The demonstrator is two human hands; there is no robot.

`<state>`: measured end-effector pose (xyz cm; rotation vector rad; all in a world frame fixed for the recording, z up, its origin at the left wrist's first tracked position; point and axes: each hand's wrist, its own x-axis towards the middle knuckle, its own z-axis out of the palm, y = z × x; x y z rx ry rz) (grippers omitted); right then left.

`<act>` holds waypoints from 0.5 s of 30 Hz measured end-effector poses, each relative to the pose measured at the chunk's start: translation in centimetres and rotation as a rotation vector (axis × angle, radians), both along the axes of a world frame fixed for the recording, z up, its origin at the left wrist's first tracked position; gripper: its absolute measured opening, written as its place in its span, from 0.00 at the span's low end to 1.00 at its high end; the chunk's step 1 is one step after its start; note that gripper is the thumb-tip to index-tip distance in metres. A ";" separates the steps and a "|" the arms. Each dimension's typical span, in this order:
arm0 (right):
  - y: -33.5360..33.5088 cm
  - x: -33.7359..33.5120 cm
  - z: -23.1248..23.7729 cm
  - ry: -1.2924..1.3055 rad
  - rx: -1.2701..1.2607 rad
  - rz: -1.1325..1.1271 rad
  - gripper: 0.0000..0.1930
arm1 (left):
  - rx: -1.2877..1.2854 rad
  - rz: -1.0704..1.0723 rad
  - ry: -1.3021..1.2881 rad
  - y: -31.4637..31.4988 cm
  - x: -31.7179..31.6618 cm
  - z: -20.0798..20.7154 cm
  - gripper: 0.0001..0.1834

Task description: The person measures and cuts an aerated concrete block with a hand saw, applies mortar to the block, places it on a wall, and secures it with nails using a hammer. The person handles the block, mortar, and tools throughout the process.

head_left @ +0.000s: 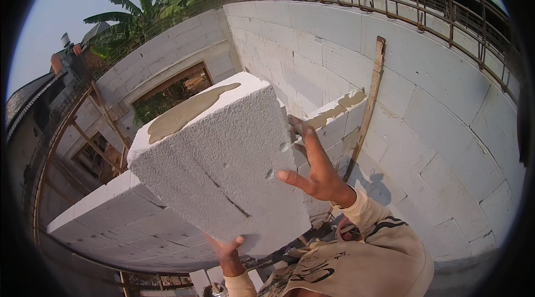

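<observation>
One big white block point(223, 157) is held up, tilted, in front of the tan shirt point(356, 258). One gray patch of paste point(189, 114) is spread on its top. It is gripped by two hands: the left hand point(225, 249) low at its bottom edge, the right hand point(319, 173) higher at its right side, thumb spread wide. One wooden stick point(372, 96) is leaned on the white wall point(446, 124).

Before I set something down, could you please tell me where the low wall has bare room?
The low wall's top looks bare left of the held block. Right of the block it is crowded: the right hand, mortar on blockwork, and the leaning wooden strip.
</observation>
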<state>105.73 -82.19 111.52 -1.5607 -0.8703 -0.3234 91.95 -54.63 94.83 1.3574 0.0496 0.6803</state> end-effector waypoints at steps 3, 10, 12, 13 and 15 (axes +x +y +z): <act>-0.1 -3.2 -4.5 -0.034 -0.089 -0.129 0.42 | 0.160 0.005 0.007 -1.2 1.7 6.6 0.74; 0.2 2.2 -4.5 0.282 0.327 0.023 0.33 | 0.729 -0.073 0.056 -4.4 8.2 25.4 0.77; 1.1 5.4 -2.0 0.131 0.505 -0.036 0.34 | 0.886 -0.038 0.028 -6.5 11.1 31.0 0.73; 1.1 6.9 -0.8 0.057 0.595 -0.072 0.34 | 0.970 -0.020 0.002 -7.5 12.6 33.6 0.71; -0.3 10.0 1.1 0.109 0.541 -0.065 0.34 | 1.057 -0.074 -0.056 -9.5 16.3 38.0 0.68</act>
